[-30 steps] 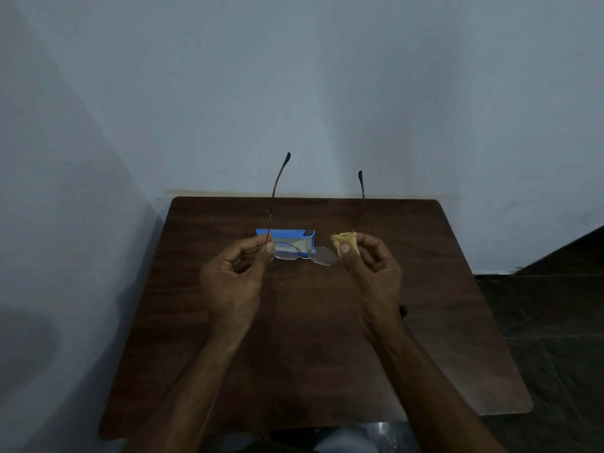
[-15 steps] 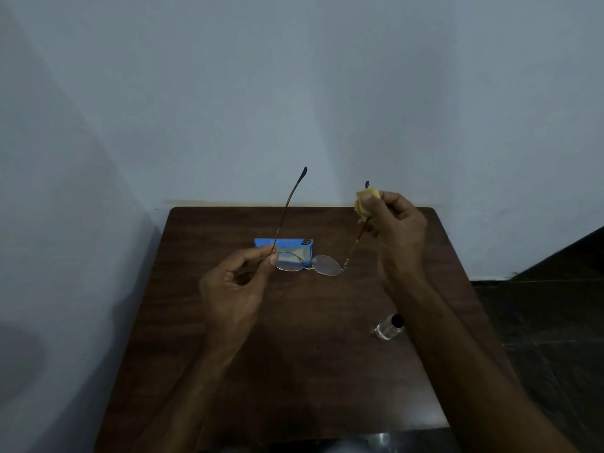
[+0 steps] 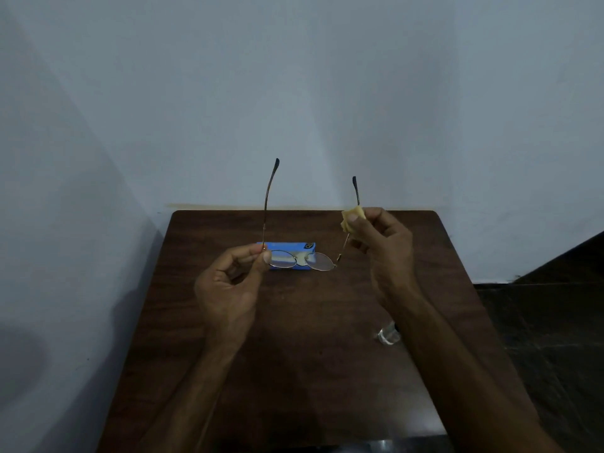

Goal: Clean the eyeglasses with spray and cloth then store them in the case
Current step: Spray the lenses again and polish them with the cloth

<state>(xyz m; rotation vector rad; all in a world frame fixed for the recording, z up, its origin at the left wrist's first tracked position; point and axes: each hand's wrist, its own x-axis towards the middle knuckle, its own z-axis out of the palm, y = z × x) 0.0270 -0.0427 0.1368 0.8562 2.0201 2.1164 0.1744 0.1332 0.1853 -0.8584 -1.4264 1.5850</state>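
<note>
Cloth on temple
Your left hand (image 3: 228, 289) pinches thin gold wire-rimmed eyeglasses (image 3: 320, 261); right hand (image 3: 385, 256) pinches folded yellow cloth (image 3: 347, 226) around their temple; blue rectangular case (image 3: 284, 246), 12 o'clock, label unreadable.

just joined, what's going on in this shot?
A person is cleaning a pair of eyeglasses, held up over a dark wooden table. The left hand pinches the frame at one hinge. The right hand pinches a yellow cloth around the other temple arm, partway along it. A blue case lies on the table behind the lenses, and a small spray bottle lies by the right forearm. The glasses are not yet in the case.
</note>
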